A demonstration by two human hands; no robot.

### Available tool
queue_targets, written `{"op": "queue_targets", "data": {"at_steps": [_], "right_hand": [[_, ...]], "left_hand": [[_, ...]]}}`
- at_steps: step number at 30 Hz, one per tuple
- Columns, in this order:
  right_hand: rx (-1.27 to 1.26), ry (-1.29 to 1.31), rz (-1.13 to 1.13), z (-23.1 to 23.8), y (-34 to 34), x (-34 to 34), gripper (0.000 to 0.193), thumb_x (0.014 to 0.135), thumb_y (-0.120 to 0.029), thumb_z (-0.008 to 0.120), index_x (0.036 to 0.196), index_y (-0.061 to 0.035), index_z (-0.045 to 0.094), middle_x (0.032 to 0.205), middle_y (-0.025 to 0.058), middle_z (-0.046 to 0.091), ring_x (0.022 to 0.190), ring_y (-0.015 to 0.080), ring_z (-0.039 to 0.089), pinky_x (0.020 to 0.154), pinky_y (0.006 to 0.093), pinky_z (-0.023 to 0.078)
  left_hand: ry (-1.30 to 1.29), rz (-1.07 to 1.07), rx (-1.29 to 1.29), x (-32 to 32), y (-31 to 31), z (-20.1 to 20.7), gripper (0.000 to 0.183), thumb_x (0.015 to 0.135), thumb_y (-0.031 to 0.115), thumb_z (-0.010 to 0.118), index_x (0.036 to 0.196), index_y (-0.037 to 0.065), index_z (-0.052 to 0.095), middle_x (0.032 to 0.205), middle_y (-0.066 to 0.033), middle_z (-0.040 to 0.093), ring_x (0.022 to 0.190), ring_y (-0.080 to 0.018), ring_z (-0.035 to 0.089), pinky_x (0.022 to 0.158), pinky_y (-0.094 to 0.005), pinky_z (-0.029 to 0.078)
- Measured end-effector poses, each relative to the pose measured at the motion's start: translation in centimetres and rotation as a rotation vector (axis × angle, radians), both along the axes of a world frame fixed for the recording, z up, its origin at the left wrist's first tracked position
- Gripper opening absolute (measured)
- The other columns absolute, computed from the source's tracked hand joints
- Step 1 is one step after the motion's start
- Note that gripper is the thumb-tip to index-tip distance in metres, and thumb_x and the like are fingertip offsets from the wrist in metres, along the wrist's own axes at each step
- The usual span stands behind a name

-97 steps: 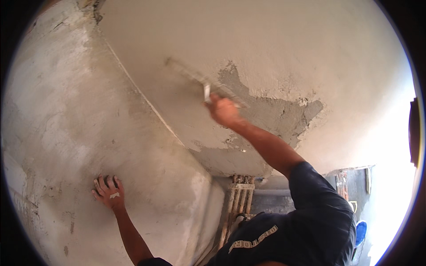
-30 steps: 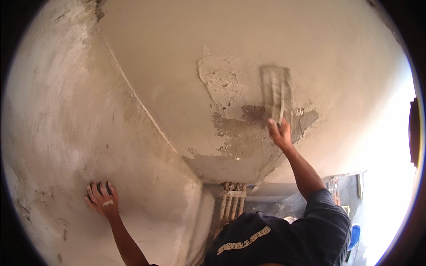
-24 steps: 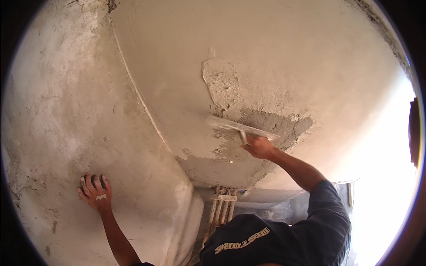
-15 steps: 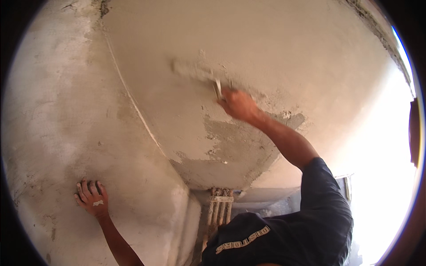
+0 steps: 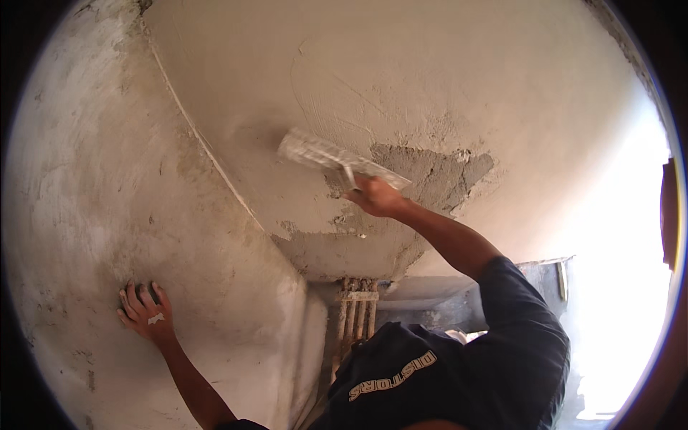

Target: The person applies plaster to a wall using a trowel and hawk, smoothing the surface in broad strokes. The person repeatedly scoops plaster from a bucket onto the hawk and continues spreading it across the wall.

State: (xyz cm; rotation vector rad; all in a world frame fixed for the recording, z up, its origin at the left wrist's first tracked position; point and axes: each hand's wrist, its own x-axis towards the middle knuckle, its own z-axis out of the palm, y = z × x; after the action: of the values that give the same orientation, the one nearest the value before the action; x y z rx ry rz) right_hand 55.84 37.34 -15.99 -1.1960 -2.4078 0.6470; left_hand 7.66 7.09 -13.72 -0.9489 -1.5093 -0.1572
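Note:
My right hand [image 5: 380, 197] is closed round the handle of a long, flat plastering trowel [image 5: 315, 152]. The trowel's blade, smeared with wet plaster and blurred, lies along the plastered surface [image 5: 502, 79] above. Under and beside the blade is a darker, rough patch [image 5: 430, 172] with ragged edges. Thin curved lines mark the smooth plaster just above the blade. At the lower left my left hand [image 5: 148, 313], with a whitish smudge on its back, rests with fingers spread on the pale, stained wall [image 5: 107, 215].
A raised seam [image 5: 204, 147] runs down between the left wall and the plastered surface. Several upright pipes [image 5: 358, 315] with a crosspiece stand below the rough patch. Bright light fills an opening [image 5: 616, 287] at the right, with a dark upright edge [image 5: 669, 215] beyond it.
My right hand has drawn the trowel downward across the plaster; fresh curved lines show above it and more of the dark rough patch is visible. My left hand has stayed on the wall.

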Motion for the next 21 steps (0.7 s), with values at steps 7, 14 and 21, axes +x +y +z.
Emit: {"op": "queue_targets", "data": {"at_steps": [7, 14, 21], "right_hand": [[0.246, 0.05, -0.099, 0.4, 2.7, 1.6, 0.045, 0.097, -0.038, 0.055, 0.124, -0.0018, 0.052, 0.085, 0.0127, 0.065, 0.064, 0.0221, 0.061, 0.053, 0.0382, 0.052], [0.203, 0.116, 0.037, -5.7, 0.0, 9.6, 0.036, 0.095, -0.031, 0.06, 0.122, -0.0076, 0.053, 0.069, 0.0074, 0.06, 0.057, 0.0133, 0.057, 0.048, 0.0306, 0.05], [0.026, -0.735, 0.114, -10.9, 0.8, -1.0, 0.051, 0.099, -0.047, 0.043, 0.128, -0.0053, 0.048, 0.106, 0.0195, 0.067, 0.096, 0.0328, 0.068, 0.076, 0.0487, 0.056]], "left_hand": [[-0.029, 0.05, -0.009, 0.3, -0.5, 0.2, 0.022, 0.089, 0.037, 0.065, 0.101, 0.019, 0.063, 0.127, 0.0001, 0.056, 0.128, -0.0228, 0.045, 0.107, -0.0469, 0.03], [-0.096, 0.09, -0.007, 0.7, 0.0, -0.5, 0.027, 0.087, 0.041, 0.066, 0.099, 0.018, 0.064, 0.128, -0.001, 0.055, 0.128, -0.0237, 0.045, 0.106, -0.0492, 0.031], [-0.056, 0.045, -0.004, -0.5, 0.0, -1.0, 0.026, 0.088, 0.04, 0.065, 0.101, 0.018, 0.062, 0.127, -0.0007, 0.055, 0.129, -0.0237, 0.045, 0.107, -0.0501, 0.031]]}}
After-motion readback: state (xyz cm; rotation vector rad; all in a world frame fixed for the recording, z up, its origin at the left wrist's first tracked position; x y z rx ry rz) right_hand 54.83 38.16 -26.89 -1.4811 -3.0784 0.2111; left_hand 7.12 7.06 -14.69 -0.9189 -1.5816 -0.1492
